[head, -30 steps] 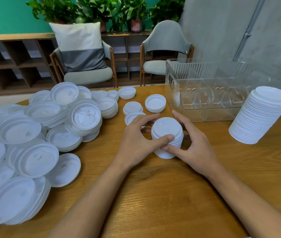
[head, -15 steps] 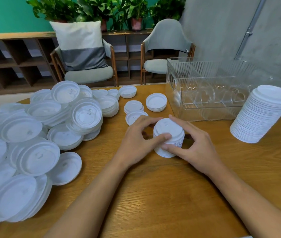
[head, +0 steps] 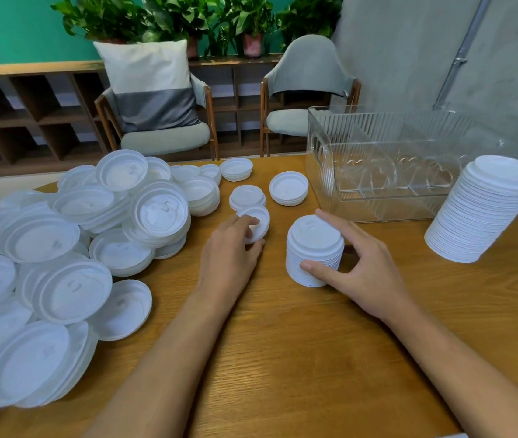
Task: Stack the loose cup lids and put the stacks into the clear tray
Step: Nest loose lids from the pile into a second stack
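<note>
Your left hand (head: 229,251) has left the short stack (head: 314,248) and gone left to a small lid (head: 256,222). The fingers are curled over its top and the thumb is at its near edge, so the hands are now apart. Far left, loose lids (head: 77,248) lie heaped, most face up, some leaning on each other. The small lid looks slightly tilted and sits just left of the short stack. The short stack stands upright, long axis vertical, lid tops up, base on the surface (head: 283,358). Your right hand (head: 365,270) grips it alone, thumb on the near lower side and fingers round the far side near the top. Behind the stack and to its right is the clear tray (head: 377,165), open top up, with no lids inside. Right of the tray stands a tall stack (head: 485,210) that leans to the right, well apart from both hands. The surface is light wood grain. Behind it are two chairs, the left one (head: 162,140) holding a white and grey cushion (head: 150,86), then low wooden shelving (head: 30,109), potted plants (head: 188,17), a green wall and a grey wall.
</note>
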Tool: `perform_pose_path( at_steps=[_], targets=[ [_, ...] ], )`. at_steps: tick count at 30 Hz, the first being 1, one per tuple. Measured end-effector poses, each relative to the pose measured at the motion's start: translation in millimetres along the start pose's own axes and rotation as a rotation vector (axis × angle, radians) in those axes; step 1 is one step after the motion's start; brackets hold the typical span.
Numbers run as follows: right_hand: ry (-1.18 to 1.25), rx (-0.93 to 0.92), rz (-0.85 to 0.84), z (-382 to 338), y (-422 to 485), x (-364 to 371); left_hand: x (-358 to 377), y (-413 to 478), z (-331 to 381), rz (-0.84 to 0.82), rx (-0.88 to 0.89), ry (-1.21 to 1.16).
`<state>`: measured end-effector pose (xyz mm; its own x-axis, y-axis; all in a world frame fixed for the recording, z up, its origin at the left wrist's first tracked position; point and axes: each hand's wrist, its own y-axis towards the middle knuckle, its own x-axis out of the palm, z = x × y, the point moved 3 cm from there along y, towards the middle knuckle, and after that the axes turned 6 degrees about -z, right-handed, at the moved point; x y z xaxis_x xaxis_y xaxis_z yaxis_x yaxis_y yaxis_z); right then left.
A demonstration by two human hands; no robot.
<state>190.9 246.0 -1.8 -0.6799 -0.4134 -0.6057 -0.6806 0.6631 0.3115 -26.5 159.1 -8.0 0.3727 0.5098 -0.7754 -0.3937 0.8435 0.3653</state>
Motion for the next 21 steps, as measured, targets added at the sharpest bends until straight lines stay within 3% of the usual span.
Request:
perform_pose_path(
  at_steps=[4, 7, 15, 18, 21],
  targets=[
    [-0.004, 0.003, -0.002, -1, 0, 0, -5, 0, 5, 0.117, 0.044, -0.087],
    [-0.008, -0.016, 0.01, -2, 1, 0, -12, -1, 13, 0.174, -0.003, -0.312],
    [-0.001, -0.015, 0.026, -2, 2, 1, -21, 2, 31, -0.018, -0.252, -1.143],
    [0.018, -0.027, 0.031, -3, 1, 0, -19, 0, 39, -0.114, -0.173, -1.129],
    [0.037, -0.037, 0.031, -4, 1, -1, -12, -3, 40, -0.126, -0.088, -0.917]
  ],
)
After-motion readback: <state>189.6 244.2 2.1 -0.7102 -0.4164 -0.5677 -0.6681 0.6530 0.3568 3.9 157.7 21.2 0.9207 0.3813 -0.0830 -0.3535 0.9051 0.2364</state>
